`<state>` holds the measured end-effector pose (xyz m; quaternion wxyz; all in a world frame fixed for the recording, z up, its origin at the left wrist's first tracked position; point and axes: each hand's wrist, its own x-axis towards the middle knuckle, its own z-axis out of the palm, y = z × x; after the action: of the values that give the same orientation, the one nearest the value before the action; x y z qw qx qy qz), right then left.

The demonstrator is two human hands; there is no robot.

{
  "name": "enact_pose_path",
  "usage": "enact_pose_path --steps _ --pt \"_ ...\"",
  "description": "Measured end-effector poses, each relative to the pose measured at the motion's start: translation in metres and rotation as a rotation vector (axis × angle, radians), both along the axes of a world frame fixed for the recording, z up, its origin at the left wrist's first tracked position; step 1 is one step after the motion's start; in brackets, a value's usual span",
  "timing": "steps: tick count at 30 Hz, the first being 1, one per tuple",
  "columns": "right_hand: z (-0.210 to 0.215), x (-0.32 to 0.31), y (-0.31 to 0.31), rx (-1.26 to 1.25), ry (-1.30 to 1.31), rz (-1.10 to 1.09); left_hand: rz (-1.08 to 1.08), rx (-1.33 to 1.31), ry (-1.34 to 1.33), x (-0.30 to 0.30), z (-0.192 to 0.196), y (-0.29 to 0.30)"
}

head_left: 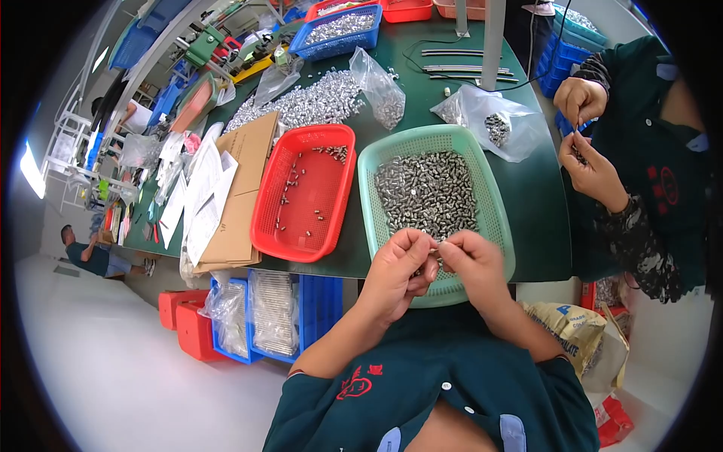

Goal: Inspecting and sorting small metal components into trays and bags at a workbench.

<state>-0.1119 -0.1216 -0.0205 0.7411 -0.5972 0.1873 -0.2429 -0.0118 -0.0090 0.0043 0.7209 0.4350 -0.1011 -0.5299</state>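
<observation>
Over the near end of a mint-green mesh basket (497, 218), my left hand (397, 271) and my right hand (479, 265) meet at the fingertips. Both are closed in a pinch, thumbs and forefingers together; whatever lies between them is too small and hidden to name. A heap of small, shiny, cylindrical metal pieces (425, 184) fills much of the basket beneath my fingers. Left of it stands a red basket (305, 207) with a scattering of similar small pieces, mostly along its far and left sides. Neither hand touches the red basket.
Cardboard sheets (239, 203) and papers lie left of the red basket. Farther back are a pile of silvery parts (305, 102), a blue basket (337, 34) and plastic bags (380, 94). A grey post (493, 45) rises behind. A co-worker's hands (587, 143) are at the right.
</observation>
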Motion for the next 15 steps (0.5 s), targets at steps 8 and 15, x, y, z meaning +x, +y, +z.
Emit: enact_pose_path --steps 8,15 --pt "0.010 -0.004 -0.019 0.068 0.087 0.023 -0.061 -0.106 0.215 0.011 -0.012 0.003" --pt "0.031 -0.005 -0.016 -0.886 0.049 -0.219 -0.036 -0.050 0.343 0.012 -0.018 0.000"
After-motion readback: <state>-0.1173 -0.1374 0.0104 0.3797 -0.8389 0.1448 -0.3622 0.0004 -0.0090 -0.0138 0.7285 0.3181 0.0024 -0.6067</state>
